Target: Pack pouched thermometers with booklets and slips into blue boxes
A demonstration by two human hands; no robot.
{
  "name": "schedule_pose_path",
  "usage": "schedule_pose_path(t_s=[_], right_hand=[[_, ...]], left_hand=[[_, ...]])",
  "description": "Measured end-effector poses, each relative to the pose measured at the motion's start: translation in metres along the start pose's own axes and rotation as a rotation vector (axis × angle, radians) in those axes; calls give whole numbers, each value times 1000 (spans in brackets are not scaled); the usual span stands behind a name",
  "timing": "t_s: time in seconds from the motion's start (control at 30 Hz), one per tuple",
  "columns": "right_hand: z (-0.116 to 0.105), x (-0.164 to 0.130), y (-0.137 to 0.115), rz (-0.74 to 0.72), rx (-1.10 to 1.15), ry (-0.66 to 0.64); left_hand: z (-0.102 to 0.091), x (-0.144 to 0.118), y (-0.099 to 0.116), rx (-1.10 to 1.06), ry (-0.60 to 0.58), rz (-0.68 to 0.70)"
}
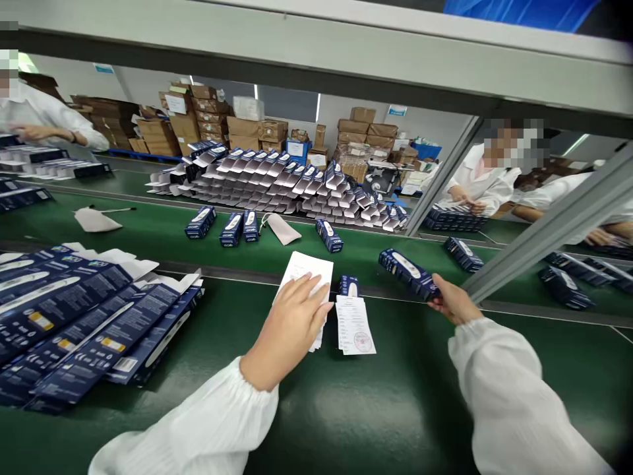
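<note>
My left hand (298,315) lies with fingers stretched out on a stack of white paper sheets (309,264) on the green bench. Just right of it, a smaller printed slip with a red round stamp (355,324) lies in front of a small blue box (349,285). Out to the right, my right hand (455,301) grips the near end of a long blue printed box (406,272). That box is held tilted at the edge of the green conveyor belt, its far end pointing left.
Flat blue cartons (89,316) are piled on the bench at left. Several closed boxes (200,222) and pale pouches (283,229) lie along the belt (148,241). Beyond are stacked open boxes (257,178). A grey metal post (548,218) slants at right, near co-workers in white sleeves.
</note>
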State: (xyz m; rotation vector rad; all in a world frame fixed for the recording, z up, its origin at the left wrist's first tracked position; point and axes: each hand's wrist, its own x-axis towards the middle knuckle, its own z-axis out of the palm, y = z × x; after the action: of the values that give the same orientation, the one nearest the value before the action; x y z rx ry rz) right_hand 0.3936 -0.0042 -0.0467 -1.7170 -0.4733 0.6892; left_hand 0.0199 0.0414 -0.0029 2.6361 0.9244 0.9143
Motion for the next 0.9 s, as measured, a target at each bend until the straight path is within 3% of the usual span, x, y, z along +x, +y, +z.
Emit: schedule_pose_path(t_s=[0.1, 0.23, 0.37, 0.47, 0.53, 0.6, 0.67, 0.7, 0.77, 0.83, 0.9], right_hand=[[14, 27, 10, 24, 37, 14], [38, 36, 14, -88, 66, -48], [48, -2, 21, -228, -46, -234], [49, -55, 19, -336, -176, -438], [51, -90, 16, -523, -315, -613], [54, -115, 14, -825, -506, -754], [59, -129, 15, -1087, -670, -798], [62, -132, 16, -1145, -714, -786], [66, -132, 18, -1175, -768, -767], [69, -129, 19, -1158, -802, -771], [70, -126, 17, -1134, -824, -791]], left_hand=[[19, 2, 8, 93, -95, -36], [7, -9, 18, 124, -229, 50], [-15, 7, 21, 125, -392, 5], [-13, 41, 12, 93, -471, -94], [-4, 64, 1, 86, -475, -159], [5, 79, -10, 47, -502, -195], [7, 86, -17, -5, -529, -197], [4, 85, -17, -27, -538, -187], [-9, 76, -12, -84, -484, -160], [-29, 60, 0, -179, -330, -169], [-50, 38, 13, -305, -149, -269]])
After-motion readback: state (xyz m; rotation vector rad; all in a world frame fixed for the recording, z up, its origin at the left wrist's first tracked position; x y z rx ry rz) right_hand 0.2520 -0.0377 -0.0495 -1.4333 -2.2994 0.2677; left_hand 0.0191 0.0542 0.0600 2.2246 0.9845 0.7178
